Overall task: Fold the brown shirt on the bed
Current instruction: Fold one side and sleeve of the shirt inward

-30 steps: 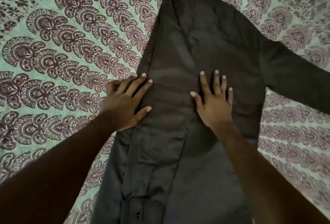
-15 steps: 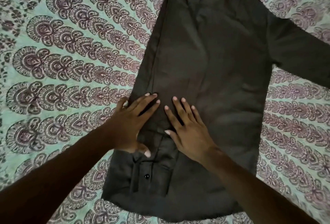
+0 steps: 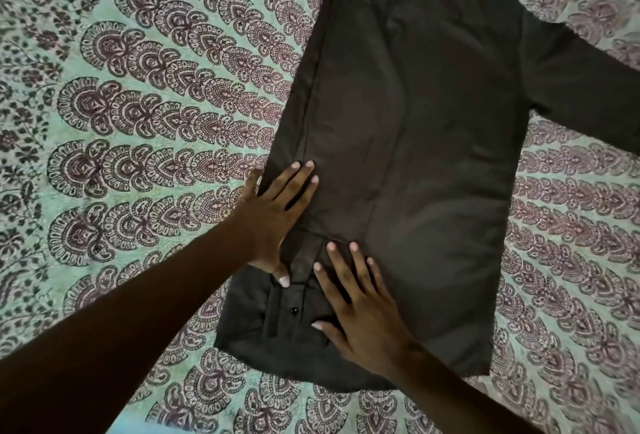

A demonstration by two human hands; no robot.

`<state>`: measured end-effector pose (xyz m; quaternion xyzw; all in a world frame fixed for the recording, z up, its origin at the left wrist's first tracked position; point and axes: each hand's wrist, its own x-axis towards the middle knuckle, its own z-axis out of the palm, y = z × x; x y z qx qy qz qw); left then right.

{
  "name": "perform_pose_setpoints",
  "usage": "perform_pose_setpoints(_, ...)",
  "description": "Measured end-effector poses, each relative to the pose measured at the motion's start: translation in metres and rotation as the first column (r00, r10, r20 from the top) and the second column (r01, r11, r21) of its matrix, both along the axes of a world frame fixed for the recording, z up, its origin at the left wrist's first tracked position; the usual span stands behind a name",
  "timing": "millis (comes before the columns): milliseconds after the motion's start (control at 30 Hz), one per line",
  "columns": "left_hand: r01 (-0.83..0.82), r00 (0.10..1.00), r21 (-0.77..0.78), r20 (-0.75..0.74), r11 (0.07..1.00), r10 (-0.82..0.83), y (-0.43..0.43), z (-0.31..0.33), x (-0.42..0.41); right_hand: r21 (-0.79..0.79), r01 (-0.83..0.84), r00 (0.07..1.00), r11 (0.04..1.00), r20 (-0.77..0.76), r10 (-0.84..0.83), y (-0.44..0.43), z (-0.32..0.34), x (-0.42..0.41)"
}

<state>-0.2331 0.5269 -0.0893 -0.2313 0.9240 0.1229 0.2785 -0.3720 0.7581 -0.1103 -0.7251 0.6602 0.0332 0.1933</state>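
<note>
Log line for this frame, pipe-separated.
left hand: flat on folded edge | right hand: flat beside button | brown shirt: one side folded in, other sleeve spread

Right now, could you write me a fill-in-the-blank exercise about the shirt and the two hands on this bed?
1. The left hand and the right hand both press ____ on the brown shirt, fingers straight.
2. One unfolded sleeve stretches toward the ____ edge of the picture.
3. Near the right hand's thumb, one small black ____ is visible.

Missing words: flat; right; button.
</note>
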Motion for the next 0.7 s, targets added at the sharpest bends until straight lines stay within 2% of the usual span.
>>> perform_pose_setpoints(67, -0.008, 1.0, 0.001, 0.016, 1.0, 0.008, 0.002, 0.003, -0.003, -0.051, -0.004, 0.997, 0.999, 0.076, 0.008, -0.002, 0.006, -0.007)
perform_pose_setpoints(133, -0.054, 0.999, 0.017, -0.001, 0.998, 0.054, 0.003, 0.007, -0.006, -0.154, 0.064, 0.979, 0.986, 0.201, -0.032, -0.007, 0.01, -0.02)
perform_pose_setpoints(200, -0.133, 0.987, 0.021, -0.094, 0.991, 0.134, 0.004, 0.014, -0.016, -0.249, 0.246, 0.915, 0.937, 0.377, -0.14, -0.013, 0.016, -0.038)
perform_pose_setpoints(300, -0.283, 0.918, 0.055, -0.273, 0.958, 0.287, 0.011, 0.029, -0.044, -0.248, 0.553, 0.749, 0.795, 0.567, -0.344, -0.023, 0.031, -0.072)
perform_pose_setpoints(433, -0.276, 0.865, 0.073, -0.417, 0.958, 0.28, 0.025, 0.033, -0.108, -0.087, 0.779, 0.501, 0.621, 0.682, -0.533, -0.024, 0.035, -0.142)
perform_pose_setpoints(533, -0.198, 0.879, 0.091, -0.425, 0.976, 0.217, 0.039, 0.033, -0.174, -0.034, 0.879, 0.342, 0.476, 0.741, -0.578, -0.011, 0.035, -0.199)
perform_pose_setpoints(700, -0.054, 0.902, 0.108, -0.42, 0.993, 0.095, 0.071, 0.034, -0.309, -0.083, 0.957, 0.252, 0.279, 0.715, -0.652, 0.027, 0.043, -0.306)
